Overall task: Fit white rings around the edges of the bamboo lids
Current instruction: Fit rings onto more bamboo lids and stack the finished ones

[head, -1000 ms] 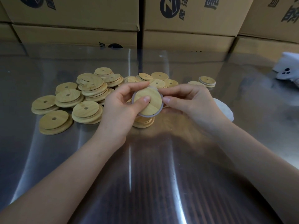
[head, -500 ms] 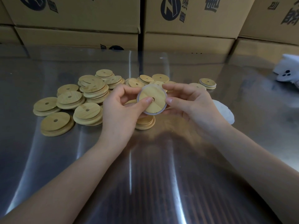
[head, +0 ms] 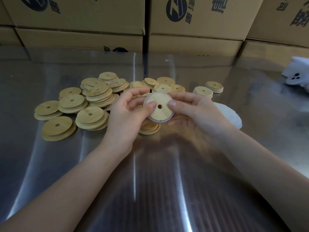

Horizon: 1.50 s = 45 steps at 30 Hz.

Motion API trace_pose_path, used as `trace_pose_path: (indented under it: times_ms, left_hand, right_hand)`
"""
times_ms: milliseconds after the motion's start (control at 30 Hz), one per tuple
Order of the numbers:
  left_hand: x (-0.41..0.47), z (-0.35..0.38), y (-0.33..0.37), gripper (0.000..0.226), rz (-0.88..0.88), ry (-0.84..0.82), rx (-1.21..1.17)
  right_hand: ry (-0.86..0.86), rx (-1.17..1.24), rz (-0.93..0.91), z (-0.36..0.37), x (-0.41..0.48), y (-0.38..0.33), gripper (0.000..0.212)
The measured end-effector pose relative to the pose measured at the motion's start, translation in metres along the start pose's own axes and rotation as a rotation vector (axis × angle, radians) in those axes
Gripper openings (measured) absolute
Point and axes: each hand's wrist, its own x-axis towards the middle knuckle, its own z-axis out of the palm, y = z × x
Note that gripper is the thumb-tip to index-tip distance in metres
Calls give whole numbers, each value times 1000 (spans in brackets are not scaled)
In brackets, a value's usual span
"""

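Note:
A round bamboo lid (head: 161,113) with a small centre hole is held above the steel table, its flat face turned toward me. A translucent white ring (head: 168,119) runs around its rim. My left hand (head: 128,114) grips the lid's left side with the thumb pressed on its face. My right hand (head: 194,111) holds the right side, thumb on the rim. A heap of bare bamboo lids (head: 93,101) lies to the left and behind. Two lids (head: 214,87) lie apart at the right. A pile of white rings (head: 229,116) lies behind my right wrist.
One lid (head: 149,128) lies on the shiny steel table (head: 150,190) right under my hands. Cardboard boxes (head: 192,22) are stacked along the table's far edge. A white cloth-like object with dark dots (head: 296,74) sits at the far right.
The lid has turned in my hands and its centre hole now shows. Both thumbs have shifted along the rim, and the ring sits more evenly around the edge.

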Motion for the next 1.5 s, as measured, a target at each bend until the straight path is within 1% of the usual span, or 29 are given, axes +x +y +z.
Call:
trace_pose_path:
  times_ms: [133,233,400,467,533,567,633,667,733,800,867,900,967,1033,1133,1267,1333,1500]
  left_hand:
    - [3,-3,1,30,-132,-87,-32]
    - [4,-4,-1,27,-205,-84,-33]
    - [6,-5,-2,18,-201,-43,-46]
    - [7,-5,-1,18,-194,-46,-54]
    - [6,-5,-1,22,-193,-58,-60]
    - [6,-5,-2,23,-193,-60,-59]
    - [5,-6,-2,21,-182,-50,-25]
    - [5,-6,-2,19,-168,-43,11]
    - [4,-5,-2,16,-130,-27,80]
    - [2,-4,-3,19,-78,-7,145]
    - [0,-2,-4,21,-24,-1,223]
    - [0,0,-5,22,-4,-6,254]
    - [-1,1,-6,24,30,-25,299]
    - [-2,2,-7,26,57,-38,340]
    - [-2,2,-8,27,84,-51,389]
    - [-3,2,-9,28,114,-58,434]
    - [-3,3,-9,28,125,-63,452]
    - [-3,3,-9,28,130,-67,475]
  right_hand:
    - [48,-30,16,-7,4,1,16]
    - [78,3,9,-12,7,0,18]
    - [74,21,26,-15,9,-1,32]
    - [65,39,35,-14,9,-2,35]
    - [71,69,38,-16,9,-4,29]
    - [91,98,35,-18,10,-6,22]
    - [200,172,32,-26,14,-9,7]
    - [286,209,39,-33,16,-10,6]
    - [473,265,55,-46,21,-12,9]
    - [618,267,34,-61,24,-12,17]
    - [699,189,-18,-74,25,-11,26]
    - [721,127,-41,-79,25,-12,26]
    - [745,-7,-72,-86,25,-13,22]
    - [758,-207,-84,-91,26,-12,20]
    - [772,-532,-97,-97,28,-8,17]
    - [744,-737,-123,-97,33,-3,14]
    - [707,-799,-98,-97,34,0,9]
    - [634,-989,-18,-94,37,3,40]
